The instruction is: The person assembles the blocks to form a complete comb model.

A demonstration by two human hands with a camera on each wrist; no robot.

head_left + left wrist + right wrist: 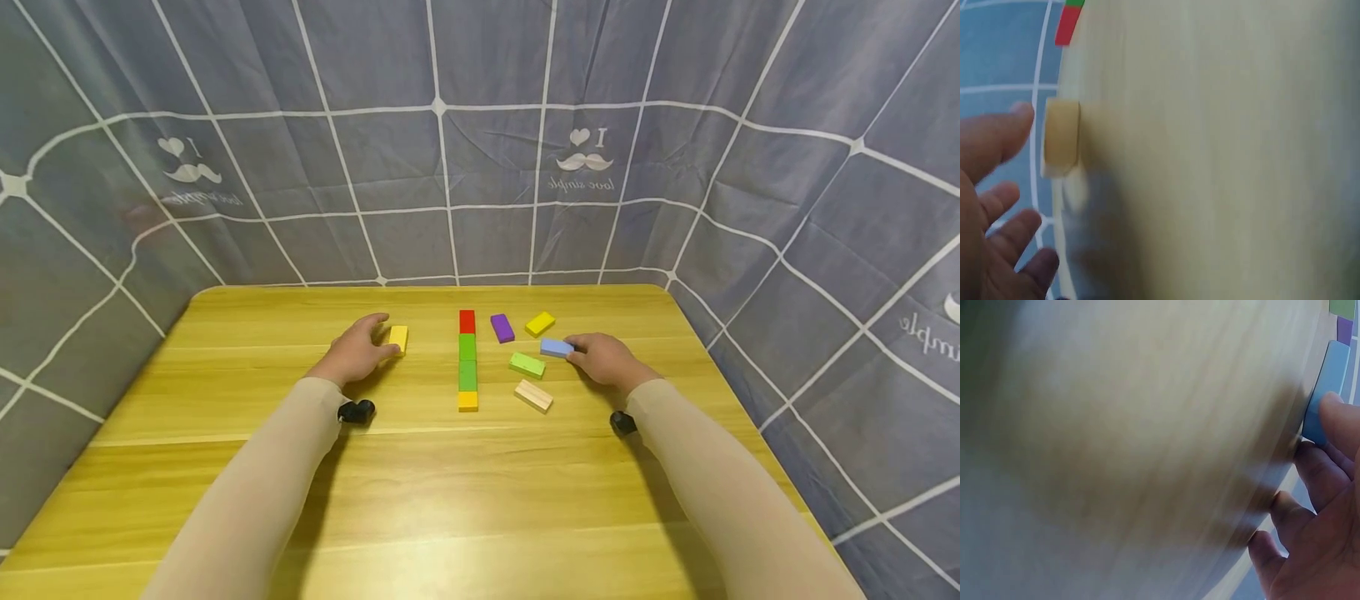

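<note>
We see a row of four blocks [468,375] running away from us between the hands, set end to end as red, two greens and orange-yellow; to its right lie a purple block [502,328], a bright yellow block [540,324], a lime block [527,365] and a plain wooden block [533,396], each at its own slant; the purple and lime ones sit between the row and the blue block [555,348], flanking the way across.

The blue block lies at the right of this group, its long axis nearly left to right, one end toward the row; our right hand [609,361] pinches its other end between thumb and fingers; left of the row, the pale yellow block [399,339] points away from us, its far end leaning slightly right; our left hand [356,350] has thumb and fingers spread beside it, and we cannot tell whether the thumb touches.

Under everything is a wood-grained table [420,500]; behind and beside it hangs a grey-blue curtain [495,158] with white grid lines, moustaches and mirrored lettering.
</note>
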